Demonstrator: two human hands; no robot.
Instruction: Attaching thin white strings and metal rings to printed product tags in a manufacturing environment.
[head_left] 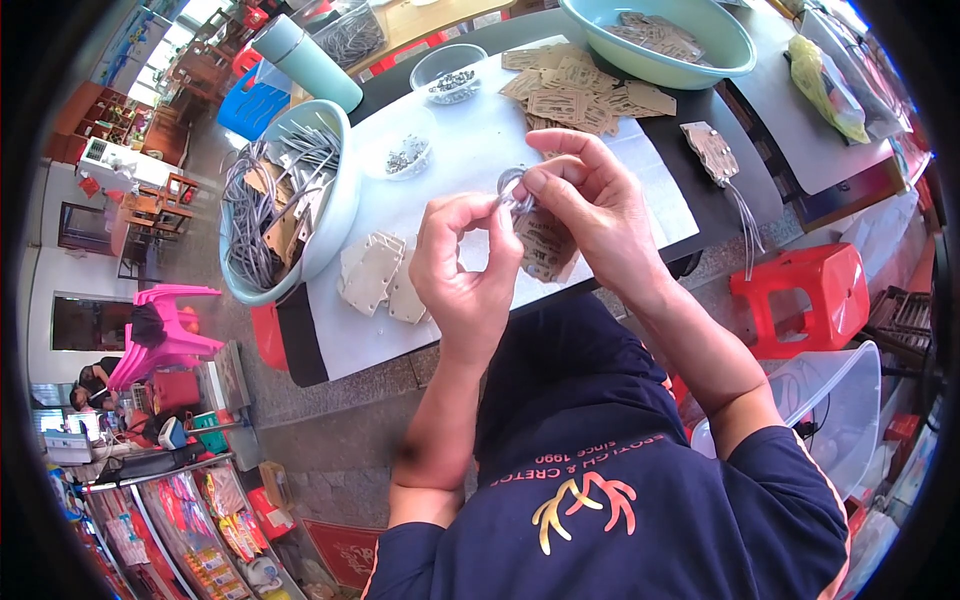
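Close to the table's near edge, my left hand (462, 255) pinches a small loop of grey cord (512, 183) between thumb and forefinger. Thumb and fingers of my right hand (598, 205) grip the same loop from the other side. A brown printed card (545, 245) hangs just below the cord, between my hands; whether it is fastened to the cord is hidden. Left of my left hand lie several pale cards (370, 270). Beyond my right hand is a heap of brown printed cards (575, 95).
A pale blue basin (345, 215) at left holds grey cords and cards; another basin (700, 75) holds cards. Small metal parts fill two clear tubs (432, 160). A bottle (310, 65) stands far left. A card with cords (712, 155) lies right, above a red stool (805, 300).
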